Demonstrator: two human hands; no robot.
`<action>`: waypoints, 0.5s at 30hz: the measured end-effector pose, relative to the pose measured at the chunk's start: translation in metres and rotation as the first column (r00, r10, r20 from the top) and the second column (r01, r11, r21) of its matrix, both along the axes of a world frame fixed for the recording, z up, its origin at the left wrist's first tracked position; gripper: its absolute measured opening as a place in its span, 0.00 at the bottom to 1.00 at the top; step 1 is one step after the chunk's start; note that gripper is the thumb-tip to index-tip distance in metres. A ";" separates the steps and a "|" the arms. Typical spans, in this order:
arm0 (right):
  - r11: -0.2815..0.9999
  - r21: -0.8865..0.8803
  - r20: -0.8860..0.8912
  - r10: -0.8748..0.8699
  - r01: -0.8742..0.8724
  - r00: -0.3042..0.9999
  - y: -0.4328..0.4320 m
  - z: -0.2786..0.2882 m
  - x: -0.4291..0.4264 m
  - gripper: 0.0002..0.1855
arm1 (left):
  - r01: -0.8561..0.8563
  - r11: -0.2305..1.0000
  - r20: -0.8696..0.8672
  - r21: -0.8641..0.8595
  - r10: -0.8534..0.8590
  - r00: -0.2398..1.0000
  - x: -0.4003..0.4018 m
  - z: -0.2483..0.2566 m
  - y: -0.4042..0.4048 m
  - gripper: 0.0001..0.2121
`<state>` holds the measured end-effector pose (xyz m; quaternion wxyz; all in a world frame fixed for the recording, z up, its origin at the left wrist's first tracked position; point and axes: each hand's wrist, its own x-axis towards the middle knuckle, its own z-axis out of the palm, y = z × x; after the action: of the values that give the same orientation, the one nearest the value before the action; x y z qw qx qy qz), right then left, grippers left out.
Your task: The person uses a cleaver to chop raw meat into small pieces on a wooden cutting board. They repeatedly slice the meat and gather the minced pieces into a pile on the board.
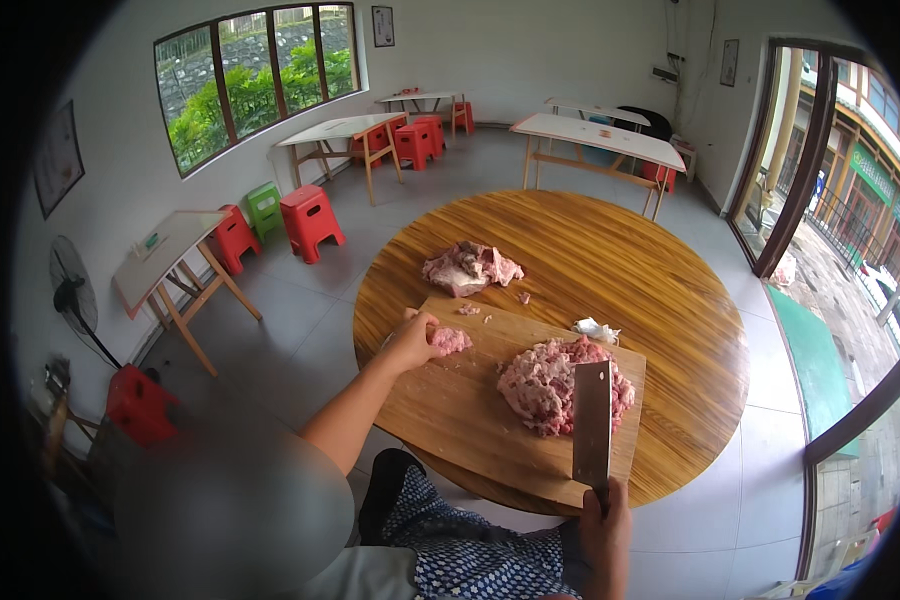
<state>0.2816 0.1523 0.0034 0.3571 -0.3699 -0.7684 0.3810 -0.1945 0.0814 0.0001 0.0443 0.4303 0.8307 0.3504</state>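
Note:
My left hand (pixel 414 341) is on a piece of raw meat (pixel 451 341) at the left part of a wooden cutting board (pixel 472 405). In my right hand (pixel 606 517) is the handle of a metal cleaver (pixel 592 424), its broad blade pointing away from me over the board's right side. Beneath and beside the blade lies a heap of chopped raw meat (pixel 536 382). Small meat scraps (pixel 468 309) lie near the board's far edge. A larger piece of raw meat (pixel 469 268) rests beyond the board on the round wooden table.
The board sits on the round wooden table (pixel 645 262), with a crumpled white item (pixel 597 330) at its far edge. Around the room stand white-topped tables (pixel 600 139), red stools (pixel 311 221), a green stool (pixel 264 210) and a black fan (pixel 75 292).

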 end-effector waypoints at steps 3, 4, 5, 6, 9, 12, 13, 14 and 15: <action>0.996 0.089 -0.004 -0.010 0.010 1.000 0.000 0.001 -0.001 0.16 | -0.003 1.000 0.020 0.025 0.002 1.000 0.002 -0.001 -0.004 0.21; 0.996 0.089 0.001 -0.015 0.015 1.000 -0.001 0.005 -0.001 0.16 | -0.002 0.999 0.012 0.037 0.001 1.000 0.004 0.000 -0.003 0.20; 1.000 -0.002 0.018 -0.012 0.012 1.000 -0.002 0.011 -0.002 0.16 | -0.004 0.999 0.017 0.042 0.003 1.000 0.007 0.001 -0.002 0.19; 0.995 -0.094 0.038 -0.013 0.016 0.999 -0.004 0.019 -0.001 0.16 | -0.001 0.999 0.024 0.047 0.000 1.000 0.016 0.008 0.001 0.18; 0.995 -0.100 0.040 0.006 -0.002 0.999 -0.002 0.016 0.001 0.17 | -0.022 0.997 0.033 0.070 0.020 0.999 0.038 0.026 0.006 0.15; 0.998 0.064 0.071 0.021 -0.026 0.997 0.000 0.009 0.001 0.17 | -0.026 0.975 0.129 0.221 -0.003 0.992 0.034 0.020 0.006 0.13; 0.992 0.123 0.092 0.022 -0.033 0.996 0.000 0.010 0.001 0.16 | -0.026 0.957 0.175 0.289 -0.026 0.984 0.029 0.018 0.003 0.12; 0.991 0.124 0.093 0.030 -0.041 0.995 -0.001 0.011 0.001 0.17 | -0.006 0.956 0.211 0.292 -0.058 0.976 0.024 0.016 -0.001 0.12; 0.991 0.123 0.103 0.034 -0.047 0.994 -0.002 0.018 0.000 0.17 | 0.037 0.951 0.232 0.307 -0.113 0.966 0.029 0.022 -0.001 0.11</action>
<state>0.2816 0.1500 0.0212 0.3326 -0.3498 -0.8151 0.3202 -0.1660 0.0799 0.0225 0.0948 0.4165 0.7388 0.5212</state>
